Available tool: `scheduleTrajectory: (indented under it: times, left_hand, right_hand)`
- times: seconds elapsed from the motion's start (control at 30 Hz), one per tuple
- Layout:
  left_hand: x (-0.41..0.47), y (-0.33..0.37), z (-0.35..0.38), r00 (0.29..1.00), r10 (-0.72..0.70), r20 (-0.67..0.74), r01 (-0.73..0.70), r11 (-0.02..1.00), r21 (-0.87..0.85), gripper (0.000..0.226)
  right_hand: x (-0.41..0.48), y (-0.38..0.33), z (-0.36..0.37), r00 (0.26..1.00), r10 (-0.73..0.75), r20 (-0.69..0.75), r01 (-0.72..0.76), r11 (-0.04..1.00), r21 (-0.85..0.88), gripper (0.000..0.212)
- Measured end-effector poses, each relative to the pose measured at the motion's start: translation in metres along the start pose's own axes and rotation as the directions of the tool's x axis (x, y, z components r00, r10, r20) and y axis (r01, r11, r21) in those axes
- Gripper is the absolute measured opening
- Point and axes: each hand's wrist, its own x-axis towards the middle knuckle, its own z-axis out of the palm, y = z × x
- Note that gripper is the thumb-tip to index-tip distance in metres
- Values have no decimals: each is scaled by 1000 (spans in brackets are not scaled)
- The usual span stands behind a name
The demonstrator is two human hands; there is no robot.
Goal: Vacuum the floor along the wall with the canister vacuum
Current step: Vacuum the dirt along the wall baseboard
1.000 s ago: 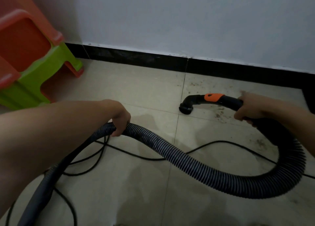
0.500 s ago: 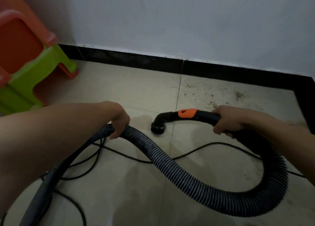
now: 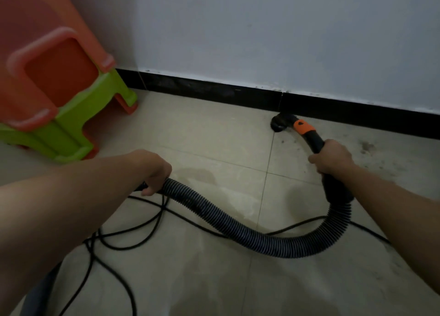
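The black vacuum nozzle (image 3: 279, 123) rests on the tiled floor, touching the black baseboard (image 3: 345, 115) under the white wall. Behind it comes an orange collar (image 3: 303, 127) and a black handle, which my right hand (image 3: 332, 158) grips. The ribbed black hose (image 3: 238, 231) loops from that handle across the floor to my left hand (image 3: 156, 172), which is closed around it. The canister itself is out of view. Dirt specks (image 3: 366, 147) lie on the tile to the right of the nozzle.
An orange stool stacked on a green stool (image 3: 71, 125) stands at the left against the wall. A thin black power cord (image 3: 123, 242) lies in loose loops on the floor under my left arm and runs right under the hose.
My right hand has pushed the nozzle forward from the tile joint up to the baseboard. The view has shifted, so the stools look closer. My left hand keeps its hold on the hose.
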Motion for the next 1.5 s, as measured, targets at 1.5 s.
scheduleTrajectory:
  times: [1.5]
  left_hand:
    - [17, -14, -7, 989, 12, -149, -21, 998, -56, 39]
  right_hand:
    - [6, -1, 30, 998, 13, -62, 0, 978, 207, 36]
